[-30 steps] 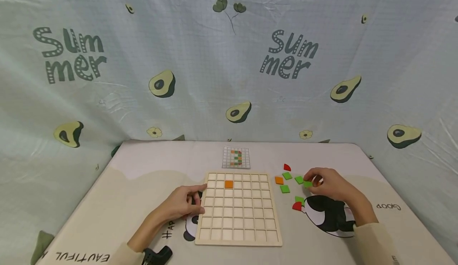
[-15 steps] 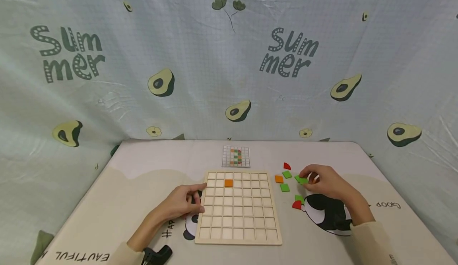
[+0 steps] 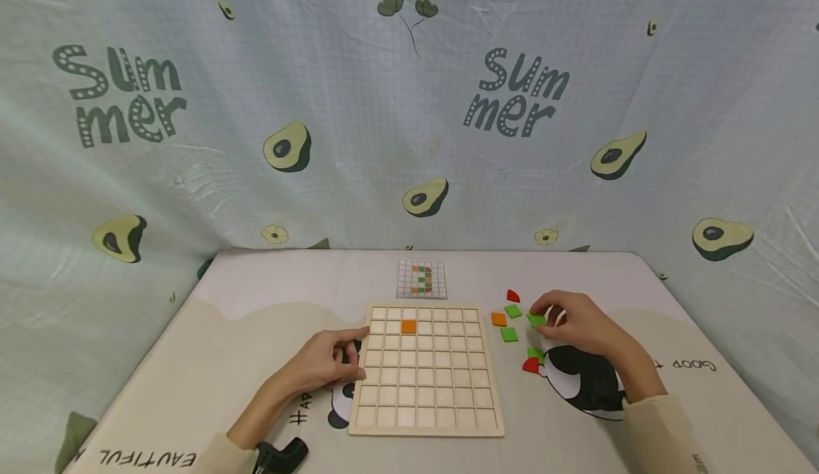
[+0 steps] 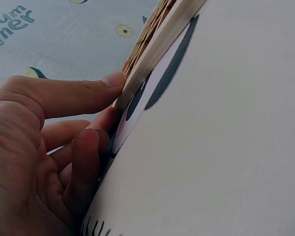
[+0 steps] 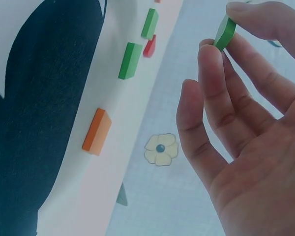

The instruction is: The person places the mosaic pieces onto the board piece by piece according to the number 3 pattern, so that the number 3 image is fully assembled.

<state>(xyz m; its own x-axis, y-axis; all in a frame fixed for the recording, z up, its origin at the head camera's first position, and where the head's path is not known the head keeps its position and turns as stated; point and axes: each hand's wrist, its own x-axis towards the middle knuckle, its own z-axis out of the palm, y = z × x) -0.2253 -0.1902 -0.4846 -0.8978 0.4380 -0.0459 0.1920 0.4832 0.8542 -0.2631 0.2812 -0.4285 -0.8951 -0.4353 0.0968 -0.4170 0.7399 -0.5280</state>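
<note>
In the head view my left hand (image 3: 326, 360) is at the left edge of a pale wooden grid board (image 3: 424, 433), its thumb and index finger spread along the rim. The left wrist view shows fingertips touching the board's side (image 4: 157, 54). One orange square tile (image 3: 409, 327) sits in a cell of the second row from the back. Right of the board, my right hand (image 3: 576, 323) pinches a small green tile (image 5: 226, 34) between thumb and fingertips, above the loose tiles. An orange tile (image 5: 97, 132) lies on the table beneath, hidden by the hand in the head view.
Several loose tiles lie right of the board: green ones (image 3: 509, 335), an orange one (image 3: 499, 320), and red quarter-round ones (image 3: 513, 295) (image 3: 531, 365). A card with a coloured grid pattern (image 3: 421, 279) lies behind the board. A printed cloth (image 3: 358, 104) hangs behind the table.
My right hand has moved slightly left and back, taking the green tile with it over its neighbour. The left hand stays at the board's edge.
</note>
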